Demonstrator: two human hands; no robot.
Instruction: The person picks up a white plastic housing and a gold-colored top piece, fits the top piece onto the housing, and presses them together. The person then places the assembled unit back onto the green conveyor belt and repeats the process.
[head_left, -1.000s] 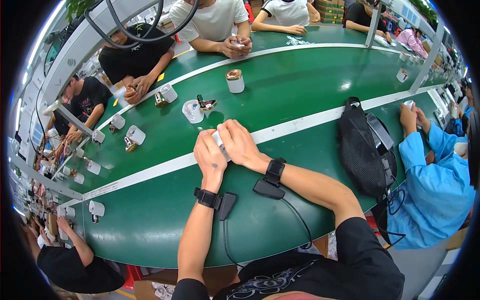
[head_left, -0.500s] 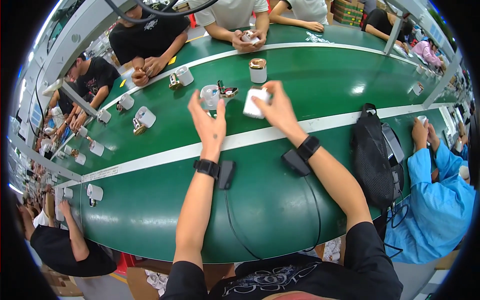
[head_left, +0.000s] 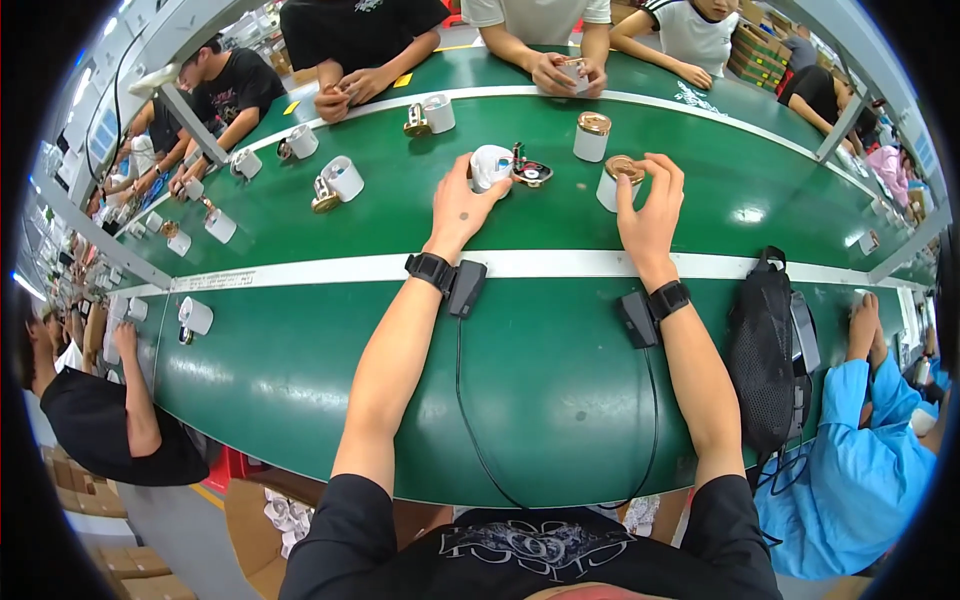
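Observation:
My left hand [head_left: 463,208] is wrapped round a white plastic cup-shaped housing [head_left: 491,168], thumb on its near side. Beside that housing, a dark and gold lid part [head_left: 533,174] with a small upright black and red piece lies on the green belt. A white cylinder with a gold top [head_left: 607,190] stands upright on the belt to the right. My right hand [head_left: 652,215] is next to it, fingers apart, the thumb overlapping the edge of the top in view; whether it touches cannot be told. Another gold-topped white cylinder [head_left: 591,140] stands just behind.
More white housings with gold parts, such as one housing [head_left: 345,180], lie to the left on the belt [head_left: 760,190]. A white rail [head_left: 540,264] crosses before me. A black bag [head_left: 762,360] lies at right. Co-workers sit around; cables run from my wrist devices.
The white cylinder in my right hand was set upright on the belt, gold top up, and the fingers opened. My left hand, open before, closed round the white housing. The view shifted.

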